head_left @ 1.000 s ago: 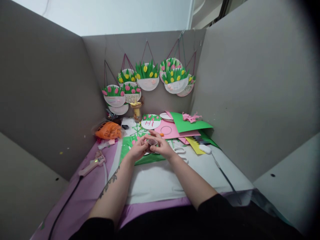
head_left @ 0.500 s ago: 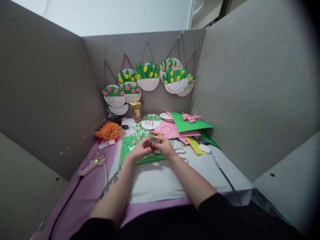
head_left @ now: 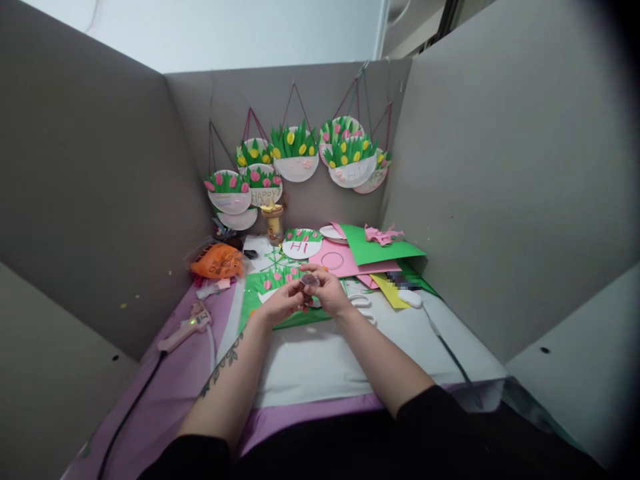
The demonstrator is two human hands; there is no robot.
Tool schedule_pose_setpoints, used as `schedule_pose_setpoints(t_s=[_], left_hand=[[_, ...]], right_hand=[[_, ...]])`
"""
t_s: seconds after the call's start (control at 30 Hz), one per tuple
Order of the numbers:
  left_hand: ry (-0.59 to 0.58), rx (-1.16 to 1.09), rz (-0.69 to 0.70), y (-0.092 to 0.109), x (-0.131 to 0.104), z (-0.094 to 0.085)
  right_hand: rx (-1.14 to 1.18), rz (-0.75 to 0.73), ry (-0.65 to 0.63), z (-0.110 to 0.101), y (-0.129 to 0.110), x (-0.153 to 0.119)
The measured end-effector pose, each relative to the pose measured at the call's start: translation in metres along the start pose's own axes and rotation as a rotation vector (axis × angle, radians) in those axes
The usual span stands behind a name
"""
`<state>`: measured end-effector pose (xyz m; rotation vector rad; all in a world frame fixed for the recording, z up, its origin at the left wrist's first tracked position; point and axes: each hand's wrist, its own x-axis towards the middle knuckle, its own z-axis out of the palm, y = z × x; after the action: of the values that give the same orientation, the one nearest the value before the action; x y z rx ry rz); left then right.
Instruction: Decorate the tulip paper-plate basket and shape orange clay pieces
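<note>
A small, dark, roundish item (head_left: 311,281) with a pale rim is pinched between my two hands. My left hand (head_left: 283,302) grips it from the left, with its fingers bent around the lower side. From the right, my right hand (head_left: 327,292) holds it with thumb and fingers. What the item is cannot be made out. Just below and behind my hands lies a green sheet (head_left: 253,293) bearing a paper plate with pink paper tulips (head_left: 267,285). White-handled scissors (head_left: 363,301) rest right of my right hand.
A pink glue gun (head_left: 187,328) lies at the left with its cord. Orange bag (head_left: 217,261), jar (head_left: 274,225), "Hi" plate (head_left: 302,247), green card (head_left: 377,245) and a white device (head_left: 410,297) are further back. Decorated plates (head_left: 296,163) hang on the grey partition.
The small item has turned between my fingers and now sits slightly further right, its dark face more visible. My left fingers have shifted slightly to the right.
</note>
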<state>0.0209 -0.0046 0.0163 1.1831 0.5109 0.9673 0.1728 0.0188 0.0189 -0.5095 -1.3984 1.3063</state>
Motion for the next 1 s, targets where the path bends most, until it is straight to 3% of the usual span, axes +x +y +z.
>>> schedule_pose_setpoints(t_s=[0.1,0.27,0.37,0.6,0.73,0.8,1.0], left_hand=[[0.043,0.009,0.032,0.001,0.002,0.003],[-0.057,-0.069,-0.011,0.004,-0.001,0.004],[-0.103,-0.094,-0.055,0.003,-0.004,0.004],[-0.1,-0.099,-0.154,-0.001,-0.002,0.007],[-0.036,-0.053,-0.148,-0.003,0.001,0.008],[-0.015,-0.049,-0.142,-0.003,0.0,0.007],[-0.033,-0.138,-0.189,0.003,-0.004,0.0]], right_hand=[[-0.007,-0.016,0.048,0.001,0.0,0.002],[0.099,0.019,-0.242,0.001,-0.014,-0.002],[0.119,0.064,-0.29,0.001,-0.018,-0.005],[0.08,-0.081,-0.133,0.009,-0.005,-0.004],[0.01,-0.044,0.032,0.011,0.001,-0.004],[0.007,-0.012,0.049,0.011,0.001,-0.005],[0.107,0.021,-0.313,0.005,-0.01,-0.005]])
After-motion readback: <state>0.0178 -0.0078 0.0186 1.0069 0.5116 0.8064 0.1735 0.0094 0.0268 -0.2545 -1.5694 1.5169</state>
